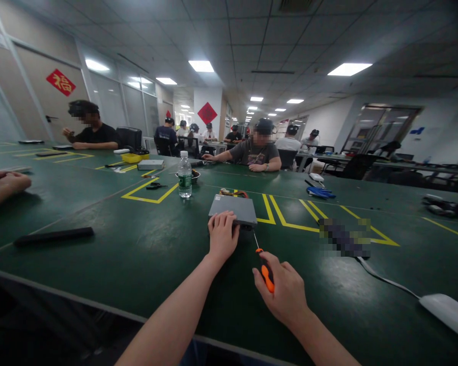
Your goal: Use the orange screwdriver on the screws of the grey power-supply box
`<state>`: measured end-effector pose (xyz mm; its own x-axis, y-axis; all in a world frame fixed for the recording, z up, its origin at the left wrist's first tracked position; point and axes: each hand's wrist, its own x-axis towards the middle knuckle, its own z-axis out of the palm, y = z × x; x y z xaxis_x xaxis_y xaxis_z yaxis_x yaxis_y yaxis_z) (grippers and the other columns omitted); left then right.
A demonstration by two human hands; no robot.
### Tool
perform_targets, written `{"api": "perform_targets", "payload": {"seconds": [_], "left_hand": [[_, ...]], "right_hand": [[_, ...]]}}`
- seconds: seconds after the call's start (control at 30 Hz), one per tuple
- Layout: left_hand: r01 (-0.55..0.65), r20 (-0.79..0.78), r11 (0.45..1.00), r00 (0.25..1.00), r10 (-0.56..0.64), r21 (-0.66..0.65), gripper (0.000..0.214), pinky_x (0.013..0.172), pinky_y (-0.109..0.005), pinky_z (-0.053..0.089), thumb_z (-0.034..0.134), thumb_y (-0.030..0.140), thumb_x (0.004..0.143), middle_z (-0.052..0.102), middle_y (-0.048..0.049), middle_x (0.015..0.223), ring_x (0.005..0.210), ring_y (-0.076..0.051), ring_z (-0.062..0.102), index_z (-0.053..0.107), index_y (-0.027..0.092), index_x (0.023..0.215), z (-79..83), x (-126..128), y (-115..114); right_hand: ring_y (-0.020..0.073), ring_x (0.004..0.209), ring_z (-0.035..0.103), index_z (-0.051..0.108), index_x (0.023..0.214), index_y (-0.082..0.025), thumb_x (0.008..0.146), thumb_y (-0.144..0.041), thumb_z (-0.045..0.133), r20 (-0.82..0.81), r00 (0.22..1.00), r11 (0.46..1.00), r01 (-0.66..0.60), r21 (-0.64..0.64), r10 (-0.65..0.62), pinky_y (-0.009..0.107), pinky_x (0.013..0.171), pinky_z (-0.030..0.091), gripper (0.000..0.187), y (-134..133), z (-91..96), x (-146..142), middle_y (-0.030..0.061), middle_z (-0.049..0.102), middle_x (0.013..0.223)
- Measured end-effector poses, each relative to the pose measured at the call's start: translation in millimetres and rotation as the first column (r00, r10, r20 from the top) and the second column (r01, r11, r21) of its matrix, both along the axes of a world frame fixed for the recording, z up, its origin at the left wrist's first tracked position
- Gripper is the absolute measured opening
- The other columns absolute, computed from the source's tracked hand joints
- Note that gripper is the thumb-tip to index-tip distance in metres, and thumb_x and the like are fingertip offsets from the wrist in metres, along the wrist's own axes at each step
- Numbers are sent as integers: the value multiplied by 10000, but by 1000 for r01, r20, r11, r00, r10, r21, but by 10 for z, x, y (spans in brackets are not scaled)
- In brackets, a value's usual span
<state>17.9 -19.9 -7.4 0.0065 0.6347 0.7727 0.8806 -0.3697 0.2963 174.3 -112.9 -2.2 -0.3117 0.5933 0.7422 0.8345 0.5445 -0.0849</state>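
Note:
A flat grey metal box (233, 209) lies on the green table (137, 254) in front of me. My left hand (222, 237) rests on its near left corner, fingers curled over the edge and gripping it. My right hand (284, 292) is closed round an orange-and-black screwdriver (266, 274). Its thin shaft points up toward the near edge of the box, and the tip is at or just short of that edge.
A water bottle (184, 175) stands beyond the box, with a small bowl behind it. A black bar (53, 236) lies to the left, a white device with a cable (446, 310) to the right. Other people sit around the table; another person's hands (3, 184) rest at far left.

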Motion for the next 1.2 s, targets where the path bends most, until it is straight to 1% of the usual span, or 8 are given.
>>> {"api": "perform_targets", "payload": {"seconds": [0.13, 0.27, 0.47, 0.63, 0.77, 0.9, 1.0, 1.2], "left_hand": [[4, 8, 1000, 1000, -4, 0, 201, 1007, -413, 267, 489, 216, 808, 567, -37, 1137, 1125, -195, 456, 520, 240, 1005, -3, 3, -1], [4, 16, 1000, 1000, -4, 0, 204, 999, -422, 276, 496, 204, 798, 572, -44, 1126, 1115, -203, 463, 528, 239, 997, -1, 10, -4], [3, 9, 1000, 1000, -3, 3, 199, 1005, -411, 270, 499, 210, 799, 573, -41, 1126, 1122, -196, 460, 525, 236, 994, -2, 7, -3], [10, 7, 1000, 1000, -9, -3, 203, 1009, -413, 260, 483, 210, 809, 564, -40, 1146, 1129, -197, 453, 516, 237, 1007, -7, 1, 3], [2, 4, 1000, 1000, -2, -6, 198, 1010, -406, 259, 484, 213, 808, 565, -35, 1142, 1130, -194, 452, 516, 240, 1002, -4, -1, -1], [6, 11, 1000, 1000, -6, -10, 192, 1017, -399, 249, 479, 227, 815, 562, -29, 1147, 1133, -189, 447, 514, 239, 1004, 2, 1, -10], [12, 10, 1000, 1000, -11, -10, 194, 1021, -403, 242, 480, 227, 813, 560, -34, 1151, 1132, -193, 448, 514, 237, 1003, 0, 4, -8], [6, 9, 1000, 1000, -6, -9, 215, 1017, -405, 243, 500, 217, 795, 565, -30, 1140, 1127, -196, 452, 516, 240, 1008, -9, 5, 10]], "right_hand": [[121, 555, 474, 544, 852, -176, 806, -203, 467, 79, 997, 997, -3, 76, -3, 273, 596, 332, 93, 12, -32, -4, 10, 548, 674], [149, 644, 472, 585, 777, -194, 780, -183, 468, 147, 989, 998, -23, 60, 14, 289, 628, 327, 117, 14, -5, -8, 34, 510, 709], [138, 598, 478, 532, 984, -158, 824, -336, 473, 57, 998, 998, 18, 66, -21, 291, 633, 349, 247, 31, 14, 23, 26, 554, 711], [130, 590, 478, 535, 837, -173, 798, -200, 473, 69, 997, 997, -32, 75, 27, 290, 634, 349, 78, 38, -20, 38, 16, 540, 689], [149, 667, 488, 571, 792, -192, 780, -183, 467, 107, 992, 997, -73, 31, 69, 299, 663, 345, 105, 13, 20, 18, 25, 509, 715], [153, 642, 497, 552, 930, -164, 811, -318, 477, 79, 996, 999, -41, -3, 41, 302, 657, 351, 209, 0, 34, 29, 34, 543, 732], [129, 548, 484, 502, 999, -126, 835, -285, 449, 9, 1000, 1000, 17, 7, -17, 289, 643, 354, 235, 12, 8, 50, 12, 558, 664], [141, 644, 481, 573, 789, -186, 772, -189, 479, 126, 990, 994, -79, 74, 69, 300, 682, 343, 95, 28, -24, 28, 23, 526, 696]]}}
